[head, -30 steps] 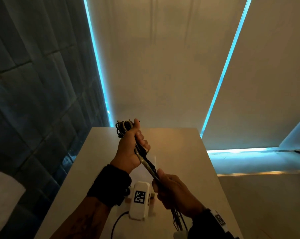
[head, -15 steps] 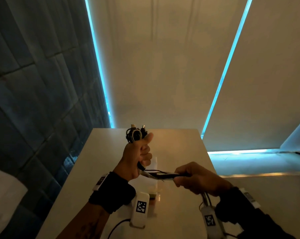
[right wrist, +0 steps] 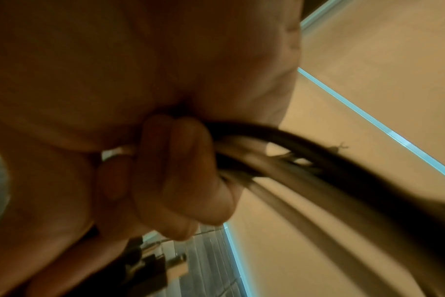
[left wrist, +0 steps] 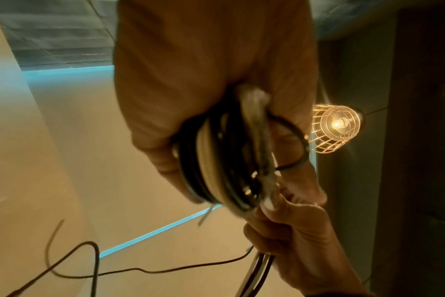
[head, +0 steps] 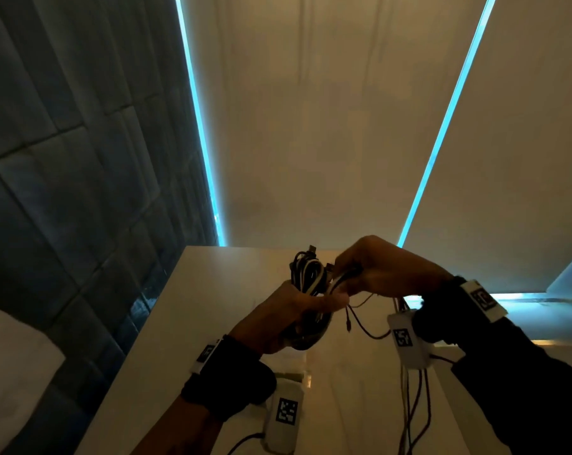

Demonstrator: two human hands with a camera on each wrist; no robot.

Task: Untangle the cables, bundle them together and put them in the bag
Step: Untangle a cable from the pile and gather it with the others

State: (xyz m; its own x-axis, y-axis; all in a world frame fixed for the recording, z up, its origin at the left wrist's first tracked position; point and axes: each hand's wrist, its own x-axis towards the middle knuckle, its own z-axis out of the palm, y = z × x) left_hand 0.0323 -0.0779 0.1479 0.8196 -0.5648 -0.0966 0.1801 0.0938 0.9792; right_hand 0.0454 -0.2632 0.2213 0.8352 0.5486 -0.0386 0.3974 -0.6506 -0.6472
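A coil of black and white cables (head: pixel 307 277) is held up above the pale table (head: pixel 212 307). My left hand (head: pixel 288 316) grips the coil, with loops sticking out above and below the fist. In the left wrist view the coil (left wrist: pixel 224 160) lies across the palm. My right hand (head: pixel 376 274) is beside it, on the right, and grips the loose cable ends (right wrist: pixel 280 158) against the coil's top. A thin dark strand (head: pixel 360 320) hangs below the hands. The bag cannot be made out in any view.
A dark padded wall (head: pixel 81 159) flanks the table on the left. Blue light strips (head: pixel 199 126) run up the beige wall behind. A caged lamp (left wrist: pixel 335 128) glows in the left wrist view. A small clear object (head: pixel 294 376) lies on the table under my left wrist.
My right hand has swung up from the lower right to the top of the coil, bringing the loose cable ends with it. The left hand has kept its grip and tilted.
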